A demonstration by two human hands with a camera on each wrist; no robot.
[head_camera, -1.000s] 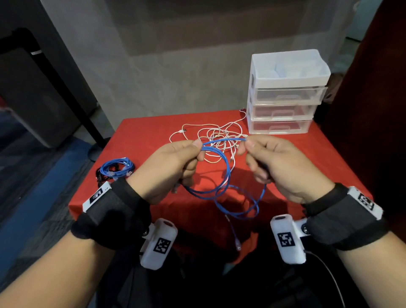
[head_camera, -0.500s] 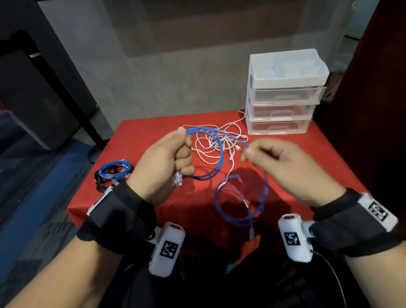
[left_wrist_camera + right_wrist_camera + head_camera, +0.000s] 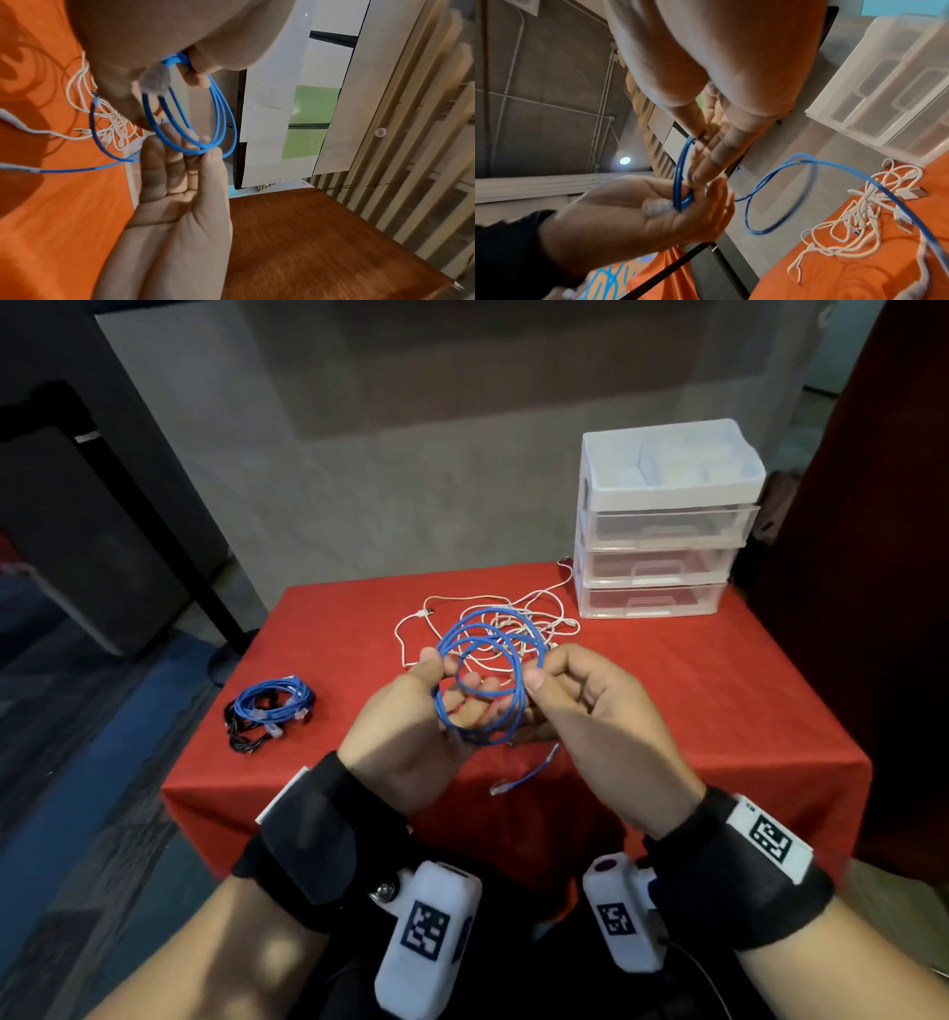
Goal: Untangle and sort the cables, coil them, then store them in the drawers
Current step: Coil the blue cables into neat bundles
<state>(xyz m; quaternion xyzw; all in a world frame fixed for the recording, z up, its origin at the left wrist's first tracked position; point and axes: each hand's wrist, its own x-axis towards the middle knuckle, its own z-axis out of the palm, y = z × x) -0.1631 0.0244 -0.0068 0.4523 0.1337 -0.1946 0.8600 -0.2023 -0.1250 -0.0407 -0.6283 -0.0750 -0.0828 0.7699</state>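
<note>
Above the red table (image 3: 719, 701) I hold a blue cable (image 3: 480, 736) wound into several loops. My left hand (image 3: 441, 670) grips one side of the coil together with a clear connector (image 3: 654, 207). My right hand (image 3: 534, 683) pinches the opposite side between its thumb and straight fingers (image 3: 205, 148). A short tail hangs below the hands, ending in the other connector (image 3: 497, 788). In the right wrist view one wider loop of the blue cable (image 3: 800, 160) stands apart from the tight coil. A tangle of white cables (image 3: 518, 618) lies on the table behind the hands.
A white three-drawer unit (image 3: 662, 531) stands at the back right corner with its drawers pushed in. A coiled bundle of blue and black cables (image 3: 269, 708) lies near the table's left edge. Dark floor surrounds the table on the left.
The hands have come closer together. The loose hanging loops of blue cable have been gathered into a tighter coil between them, and the dangling tail is shorter.
</note>
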